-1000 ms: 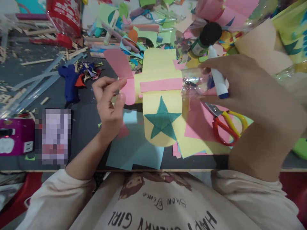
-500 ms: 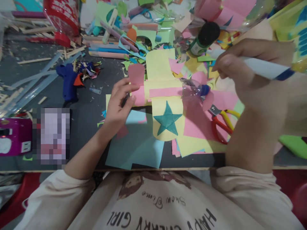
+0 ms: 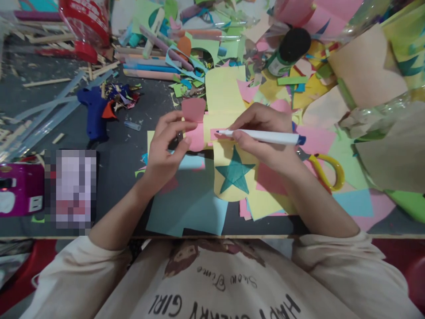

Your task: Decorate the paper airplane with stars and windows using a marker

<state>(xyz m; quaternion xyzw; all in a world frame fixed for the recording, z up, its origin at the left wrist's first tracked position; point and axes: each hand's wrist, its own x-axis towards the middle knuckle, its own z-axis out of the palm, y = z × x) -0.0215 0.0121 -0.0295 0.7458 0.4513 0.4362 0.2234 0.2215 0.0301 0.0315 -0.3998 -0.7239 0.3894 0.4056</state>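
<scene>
A paper-covered bottle (image 3: 210, 120) lies on its side across the loose sheets, wrapped in yellow with rounded yellow flaps, one above and one below. The lower flap bears a green star (image 3: 235, 172). My left hand (image 3: 166, 144) grips the bottle's pink left end (image 3: 194, 138) between thumb and fingers, below an upright pink tab (image 3: 193, 110). In my right hand (image 3: 270, 122) is a white marker (image 3: 268, 136) with a blue rear end. Its dark tip is at the pink strip (image 3: 213, 134) along the bottle's side; whether it touches is unclear. My right hand hides the bottle's neck.
A blue glue gun (image 3: 93, 113) lies to the left, near a phone (image 3: 75, 190) and a purple box (image 3: 21, 189). Yellow-handled pliers (image 3: 338, 173) rest right of my right wrist. Behind are a black-capped green bottle (image 3: 287, 53), markers and paper scraps.
My right hand has brought the marker left and down from the upper right to the pink strip. The paper-covered bottle has shifted slightly right with my left hand still gripping it.
</scene>
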